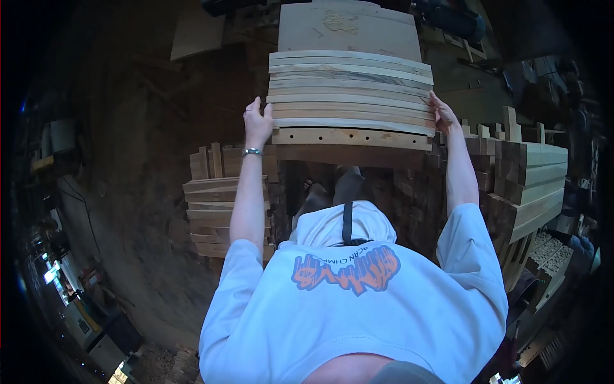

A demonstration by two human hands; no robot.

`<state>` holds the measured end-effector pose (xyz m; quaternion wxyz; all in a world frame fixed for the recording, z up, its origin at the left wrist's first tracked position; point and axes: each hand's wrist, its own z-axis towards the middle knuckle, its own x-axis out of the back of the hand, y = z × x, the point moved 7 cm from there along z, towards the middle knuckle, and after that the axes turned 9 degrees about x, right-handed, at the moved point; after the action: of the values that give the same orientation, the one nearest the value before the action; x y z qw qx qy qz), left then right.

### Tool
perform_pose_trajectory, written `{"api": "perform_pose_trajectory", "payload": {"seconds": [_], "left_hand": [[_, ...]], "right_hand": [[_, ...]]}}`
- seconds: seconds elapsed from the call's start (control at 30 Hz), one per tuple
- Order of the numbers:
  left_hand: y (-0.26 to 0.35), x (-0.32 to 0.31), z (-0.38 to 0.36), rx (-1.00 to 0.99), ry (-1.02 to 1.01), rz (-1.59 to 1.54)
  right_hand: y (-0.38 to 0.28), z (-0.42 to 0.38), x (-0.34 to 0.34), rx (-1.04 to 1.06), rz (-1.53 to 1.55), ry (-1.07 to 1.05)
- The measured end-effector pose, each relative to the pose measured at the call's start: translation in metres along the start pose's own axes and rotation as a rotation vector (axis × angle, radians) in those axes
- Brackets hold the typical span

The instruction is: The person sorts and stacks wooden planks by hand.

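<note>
A row of pale wooden boards (350, 96) lies side by side on a bench in front of me, their long edges running left to right. At its left end is my left hand (258, 125), thumb against the board ends and fingers pointing away from me. My right hand (443, 114) bears on the opposite end, its fingertips touching the boards near the middle of the row. Both hands hold the row between them; their palm sides are partly hidden. Closest to me sits a wooden strip (336, 137) with several dark round holes.
Beyond the boards is a flat panel (313, 32) with wood shavings (339, 23) on it. Stacked lumber (214, 217) stands at my left, and a taller lumber stack (540, 179) at my right. Dark machine parts (451, 19) border the panel's far right.
</note>
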<state>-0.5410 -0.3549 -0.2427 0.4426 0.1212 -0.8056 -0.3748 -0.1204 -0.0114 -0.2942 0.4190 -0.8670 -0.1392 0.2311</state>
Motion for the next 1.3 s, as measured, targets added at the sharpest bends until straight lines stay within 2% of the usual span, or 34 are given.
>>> {"api": "perform_pose_trajectory", "payload": {"seconds": [0.07, 0.1, 0.13, 0.17, 0.2, 0.23, 0.3, 0.37, 0.47, 0.57, 0.8, 1.1, 1.27, 1.3], "left_hand": [[0.056, 0.015, -0.042, -0.392, 0.298, 0.229], [0.086, 0.008, -0.057, -0.514, 0.259, 0.220], [0.112, -0.004, -0.073, -0.631, 0.218, 0.211], [0.133, -0.025, -0.078, -0.705, 0.183, 0.203], [0.156, -0.049, -0.074, -0.778, 0.147, 0.194], [0.171, -0.080, -0.059, -0.798, 0.090, 0.270], [0.189, -0.130, -0.033, -0.816, 0.037, 0.345], [0.198, -0.160, 0.001, -0.701, 0.133, 0.678], [0.202, -0.170, 0.020, -0.601, 0.058, 0.731], [0.201, -0.177, 0.037, -0.604, 0.067, 0.679], [0.256, -0.189, 0.126, -0.574, 0.157, 0.643], [0.372, -0.221, 0.321, -0.543, 0.165, 0.696], [0.396, -0.230, 0.363, -0.537, 0.181, 0.682], [0.399, -0.239, 0.375, -0.536, 0.281, 0.698]], "right_hand": [[-0.012, 0.001, 0.021, 0.174, -0.383, 0.336], [-0.039, -0.040, 0.002, 0.499, -1.069, 0.889], [-0.060, -0.082, -0.067, 0.726, -1.276, 0.751], [-0.037, -0.088, -0.111, 1.018, -1.229, 0.558], [-0.008, -0.099, -0.161, 1.133, -1.244, 0.415], [0.010, -0.122, -0.215, 1.085, -1.403, 0.246], [0.046, -0.127, -0.256, 1.103, -1.465, 0.286], [0.059, -0.116, -0.251, 1.125, -1.403, 0.368], [0.046, -0.117, -0.254, 1.171, -1.316, 0.503], [0.038, -0.102, -0.255, 1.137, -1.334, 0.502], [-0.019, -0.012, -0.265, 1.162, -1.340, 0.510], [-0.122, 0.165, -0.287, 1.228, -1.403, 0.529], [-0.146, 0.209, -0.291, 1.241, -1.434, 0.542], [-0.150, 0.215, -0.291, 1.251, -1.428, 0.540]]}}
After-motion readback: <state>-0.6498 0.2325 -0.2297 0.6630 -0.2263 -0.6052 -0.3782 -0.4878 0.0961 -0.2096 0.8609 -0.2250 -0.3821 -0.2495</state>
